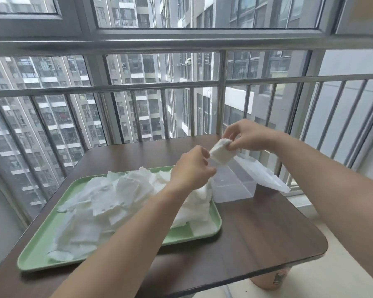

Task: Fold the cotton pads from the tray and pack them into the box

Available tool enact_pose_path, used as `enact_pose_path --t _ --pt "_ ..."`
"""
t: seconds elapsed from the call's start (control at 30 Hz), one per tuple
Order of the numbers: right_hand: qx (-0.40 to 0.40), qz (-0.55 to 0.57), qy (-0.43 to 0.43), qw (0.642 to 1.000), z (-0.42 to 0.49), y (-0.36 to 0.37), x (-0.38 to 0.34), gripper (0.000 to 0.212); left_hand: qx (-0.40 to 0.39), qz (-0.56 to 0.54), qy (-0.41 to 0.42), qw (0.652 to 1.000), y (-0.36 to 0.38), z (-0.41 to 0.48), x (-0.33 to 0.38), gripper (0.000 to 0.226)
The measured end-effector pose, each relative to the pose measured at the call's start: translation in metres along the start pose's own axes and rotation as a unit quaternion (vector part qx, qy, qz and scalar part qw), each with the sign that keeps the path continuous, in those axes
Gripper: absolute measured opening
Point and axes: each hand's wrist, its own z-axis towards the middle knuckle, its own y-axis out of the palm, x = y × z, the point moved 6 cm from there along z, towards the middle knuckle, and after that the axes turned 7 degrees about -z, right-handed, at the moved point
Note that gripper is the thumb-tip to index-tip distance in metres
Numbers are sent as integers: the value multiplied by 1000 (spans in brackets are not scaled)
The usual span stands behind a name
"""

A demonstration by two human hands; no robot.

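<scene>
Pinching the cotton pad [221, 152] just above the clear box [235, 188], you are gripping its upper edge with your right hand [250, 136] and its lower edge with your left hand [192, 168]; you should be matching corners squarely before pressing the crease.

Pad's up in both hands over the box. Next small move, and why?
Probably lower the pad into the box. It looks folded, the left hand and right hand both pinch it, and it hangs right above the open box, which looks empty.
</scene>
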Motion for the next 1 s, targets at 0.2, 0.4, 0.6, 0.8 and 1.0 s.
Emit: enact_pose_path --t 0.2,0.4,0.6,0.8,1.0 --pt "-21 -130 9 991 35 23 16 16 -18 91 43 995 4 -4 3 18" --pt "1 -233 0 972 56 39 22 20 -20 60 55 996 3 -1 -2 16" --pt "22 -250 0 968 60 48 25 27 -3 33 75 997 3 -1 -6 13" --pt "24 -150 22 988 52 46 30 36 -2 24 84 996 4 -2 -9 12" --pt "57 -115 29 991 39 34 32 31 0 15 73 997 3 -3 -11 10"
